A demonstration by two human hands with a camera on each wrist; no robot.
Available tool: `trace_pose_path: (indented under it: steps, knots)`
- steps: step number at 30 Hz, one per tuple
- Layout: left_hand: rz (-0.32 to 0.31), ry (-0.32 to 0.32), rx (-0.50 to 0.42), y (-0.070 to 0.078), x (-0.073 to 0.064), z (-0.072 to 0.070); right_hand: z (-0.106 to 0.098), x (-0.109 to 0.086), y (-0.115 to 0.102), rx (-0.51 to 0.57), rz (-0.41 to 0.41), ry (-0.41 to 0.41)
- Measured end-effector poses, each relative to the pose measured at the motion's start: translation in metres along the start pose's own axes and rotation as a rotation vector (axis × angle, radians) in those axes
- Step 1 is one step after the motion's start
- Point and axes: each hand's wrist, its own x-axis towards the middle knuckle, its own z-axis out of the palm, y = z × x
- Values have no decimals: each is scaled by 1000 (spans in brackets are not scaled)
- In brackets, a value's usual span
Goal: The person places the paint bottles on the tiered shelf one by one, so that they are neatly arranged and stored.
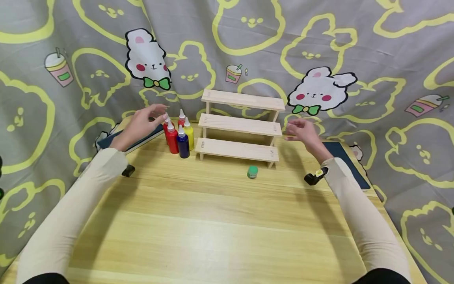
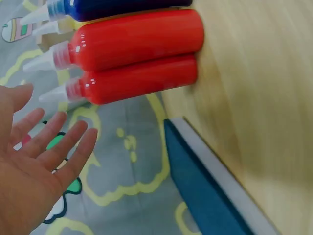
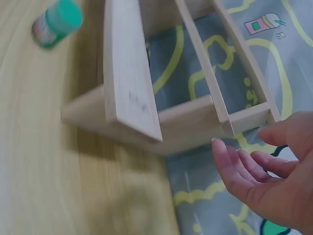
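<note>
passage: front tabletop [image 1: 220,221] | obstacles: bottles [image 1: 183,142], shelf [image 1: 239,125] (three-tiered), green-lidded jar [image 1: 252,172]

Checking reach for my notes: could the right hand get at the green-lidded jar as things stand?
Probably yes: the right hand is empty, and the green-lidded jar stands uncovered in front of the wooden shelf, whose corner may need skirting.
</note>
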Motion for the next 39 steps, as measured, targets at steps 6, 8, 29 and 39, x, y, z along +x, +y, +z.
trace_pose_path:
  steps: [6,8,29,39]
  knots:
    - [-26,-26,-51,-8,-2,9,4,1,3,169,99,-35]
    - [-35,-34,-63,-11,-2,13,4,2,5,202,123,-42]
    - [-70,-83,-138,-36,0,25,7,11,8,428,293,-106]
    - [-76,-65,-206,-47,2,35,9,16,8,433,299,-142]
